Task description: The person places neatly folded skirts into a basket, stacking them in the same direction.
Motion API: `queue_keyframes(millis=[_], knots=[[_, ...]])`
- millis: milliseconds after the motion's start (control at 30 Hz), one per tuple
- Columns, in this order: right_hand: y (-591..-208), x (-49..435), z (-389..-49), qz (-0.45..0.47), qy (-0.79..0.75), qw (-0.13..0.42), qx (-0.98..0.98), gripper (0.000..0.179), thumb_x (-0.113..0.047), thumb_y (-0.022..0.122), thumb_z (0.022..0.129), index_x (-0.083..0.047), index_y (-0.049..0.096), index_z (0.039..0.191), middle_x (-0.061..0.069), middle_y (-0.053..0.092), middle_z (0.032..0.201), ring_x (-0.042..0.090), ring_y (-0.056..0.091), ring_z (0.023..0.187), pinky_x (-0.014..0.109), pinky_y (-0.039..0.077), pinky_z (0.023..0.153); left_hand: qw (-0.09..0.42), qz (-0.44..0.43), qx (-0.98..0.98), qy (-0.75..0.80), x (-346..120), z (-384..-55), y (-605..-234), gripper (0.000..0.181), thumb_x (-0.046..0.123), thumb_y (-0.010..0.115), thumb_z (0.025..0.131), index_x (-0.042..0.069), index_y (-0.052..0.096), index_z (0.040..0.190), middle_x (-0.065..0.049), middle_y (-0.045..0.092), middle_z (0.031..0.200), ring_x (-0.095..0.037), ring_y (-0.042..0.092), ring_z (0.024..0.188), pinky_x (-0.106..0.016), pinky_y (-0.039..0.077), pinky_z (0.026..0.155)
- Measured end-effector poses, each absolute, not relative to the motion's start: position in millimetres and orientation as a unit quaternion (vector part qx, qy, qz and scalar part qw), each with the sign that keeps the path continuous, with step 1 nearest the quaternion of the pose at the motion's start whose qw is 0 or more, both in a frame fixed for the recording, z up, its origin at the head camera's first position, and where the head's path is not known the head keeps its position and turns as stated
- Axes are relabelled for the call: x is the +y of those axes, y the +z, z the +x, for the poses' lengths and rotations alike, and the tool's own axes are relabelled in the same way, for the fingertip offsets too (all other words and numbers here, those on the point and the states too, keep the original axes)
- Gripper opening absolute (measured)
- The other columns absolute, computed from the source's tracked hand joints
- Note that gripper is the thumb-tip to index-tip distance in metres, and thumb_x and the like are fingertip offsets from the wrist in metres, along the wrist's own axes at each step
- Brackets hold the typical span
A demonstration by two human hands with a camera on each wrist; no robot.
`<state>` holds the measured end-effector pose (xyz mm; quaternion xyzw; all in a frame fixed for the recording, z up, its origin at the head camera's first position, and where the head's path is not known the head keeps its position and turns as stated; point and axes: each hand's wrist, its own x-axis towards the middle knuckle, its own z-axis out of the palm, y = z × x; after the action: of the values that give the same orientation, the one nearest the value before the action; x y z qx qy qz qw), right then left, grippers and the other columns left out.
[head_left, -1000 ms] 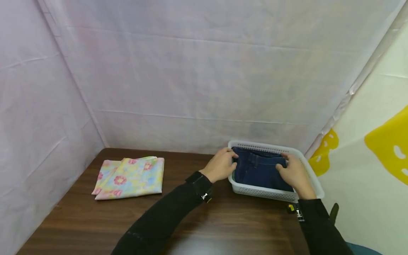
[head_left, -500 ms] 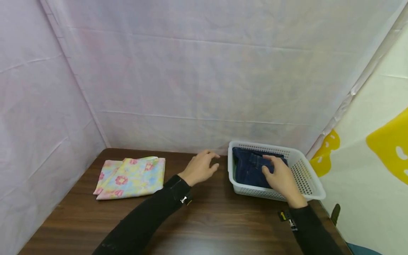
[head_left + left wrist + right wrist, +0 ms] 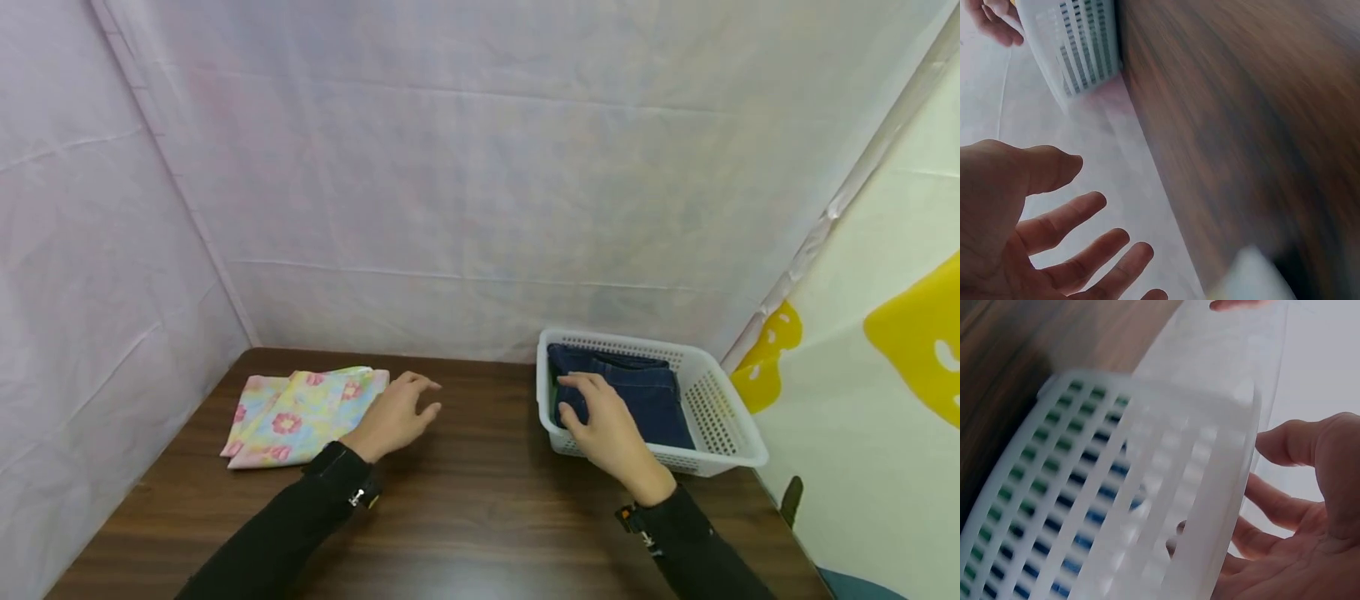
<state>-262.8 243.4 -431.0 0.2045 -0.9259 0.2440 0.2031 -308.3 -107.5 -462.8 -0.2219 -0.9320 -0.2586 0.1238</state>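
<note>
Folded dark blue jeans point(image 3: 645, 402) lie in a white plastic basket point(image 3: 731, 457) at the right of the table. Over the basket's left front part hovers my right hand point(image 3: 611, 433), fingers spread loosely and holding nothing. My left hand point(image 3: 393, 417) is beside the right edge of a folded floral cloth point(image 3: 300, 421), its fingers relaxed with nothing in them. In the left wrist view the left hand's fingers point(image 3: 1066, 219) are apart. The right wrist view has the basket's slotted wall point(image 3: 1147, 487) in front of part of the right hand, with green and blue fabric showing through.
A brown wooden table point(image 3: 480, 517) bears the basket and the cloth. White sheeting point(image 3: 465, 208) stands behind the table and at its left. On the right hangs a pale sheet with yellow shapes point(image 3: 918, 350).
Both hands have let go of the jeans in the basket. The left hand has moved left to the floral cloth, and the right hand has shifted left over the basket. The jeans stay in place.
</note>
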Motion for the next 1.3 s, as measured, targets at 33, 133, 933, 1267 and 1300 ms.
queue_keyframes(millis=[33,133,933,1267,1300], knots=[[-432,238,-263,0.211,0.241,0.206,-0.925,0.042,-0.022,0.066,0.099,-0.013,0.058,0.139,0.015,0.051,0.141,0.033,0.052,0.125,0.054,0.048,0.094,0.125,-0.220,-0.932,-0.261,-114,-308,-464,0.034,0.029,0.069,0.098,0.011,0.067,0.126,-0.011,0.058,0.127,-0.029,0.058,0.113,-0.046,0.051,0.091],[-436,224,-264,0.230,0.228,0.214,-0.922,0.043,-0.023,0.067,0.098,-0.015,0.057,0.140,0.013,0.051,0.141,0.031,0.051,0.126,0.052,0.049,0.093,0.122,-0.212,-0.934,-0.262,-133,-305,-467,0.035,0.028,0.068,0.098,0.009,0.066,0.127,-0.012,0.058,0.128,-0.031,0.057,0.116,-0.047,0.051,0.092],[-456,98,-264,0.362,0.178,0.130,-0.906,0.049,-0.033,0.061,0.102,-0.019,0.049,0.147,0.004,0.047,0.147,0.022,0.046,0.132,0.034,0.056,0.081,0.100,-0.059,-0.967,-0.227,-258,-291,-478,0.046,0.032,0.064,0.098,0.001,0.061,0.133,-0.034,0.044,0.137,-0.060,0.043,0.115,-0.075,0.043,0.076],[-477,36,-274,0.421,0.131,0.025,-0.897,0.052,-0.037,0.053,0.106,-0.018,0.041,0.153,0.004,0.036,0.156,0.024,0.039,0.139,0.037,0.050,0.098,0.004,0.026,-0.972,-0.232,-287,-284,-480,0.067,0.042,0.060,0.098,-0.004,0.042,0.144,-0.046,0.012,0.143,-0.075,0.019,0.115,-0.083,0.025,0.080],[-478,30,-274,0.422,0.123,0.016,-0.898,0.053,-0.038,0.052,0.106,-0.019,0.039,0.154,0.004,0.033,0.158,0.024,0.037,0.141,0.037,0.050,0.098,-0.002,0.028,-0.972,-0.235,-288,-283,-480,0.068,0.042,0.059,0.098,-0.004,0.041,0.144,-0.046,0.010,0.143,-0.076,0.017,0.115,-0.084,0.024,0.080]])
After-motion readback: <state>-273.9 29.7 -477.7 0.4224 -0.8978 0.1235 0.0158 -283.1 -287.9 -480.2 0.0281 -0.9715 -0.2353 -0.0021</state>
